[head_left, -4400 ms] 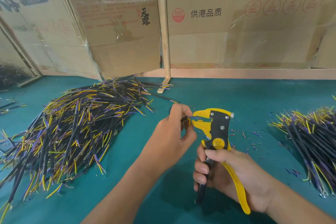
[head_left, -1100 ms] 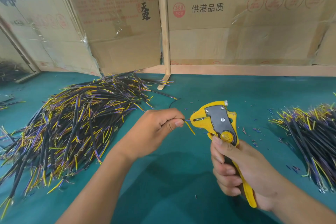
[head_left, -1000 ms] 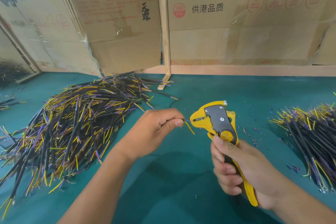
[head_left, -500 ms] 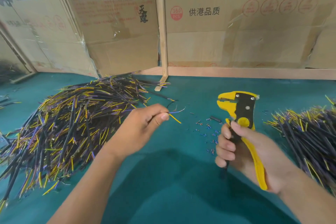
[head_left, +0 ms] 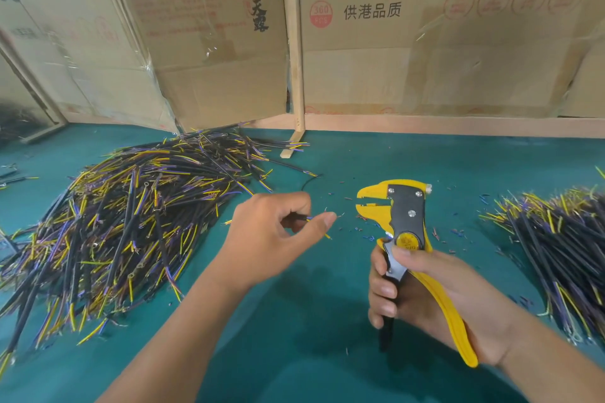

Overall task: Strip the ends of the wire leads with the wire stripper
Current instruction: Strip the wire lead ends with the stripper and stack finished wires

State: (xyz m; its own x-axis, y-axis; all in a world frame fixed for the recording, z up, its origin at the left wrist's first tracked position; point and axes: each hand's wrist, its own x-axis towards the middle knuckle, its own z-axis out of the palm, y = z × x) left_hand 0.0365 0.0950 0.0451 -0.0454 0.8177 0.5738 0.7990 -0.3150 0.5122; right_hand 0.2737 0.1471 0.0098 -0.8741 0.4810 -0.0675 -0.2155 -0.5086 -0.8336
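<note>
Since half a second ago the wire stripper (head_left: 397,217) has dropped back toward the left hand (head_left: 271,239), and the gap between tool and lead has narrowed. The left hand pinches a thin wire lead (head_left: 316,222) between thumb and forefinger, its short yellow and purple ends poking out toward the tool. The right hand (head_left: 425,298) is wrapped around the stripper's handles, head upright, jaws standing apart and facing the lead, not yet touching it.

The step in hand looks like feeding one end into the jaws. It would go best with a single end held straight and level with the slot, pushed in only a little, then a firm squeeze.

Left of the left hand lies a big wire pile (head_left: 124,222) on the worktop (head_left: 294,353); right of the right hand lies a second pile (head_left: 563,249). Insulation scraps (head_left: 366,235) dot the worktop between the hands.
</note>
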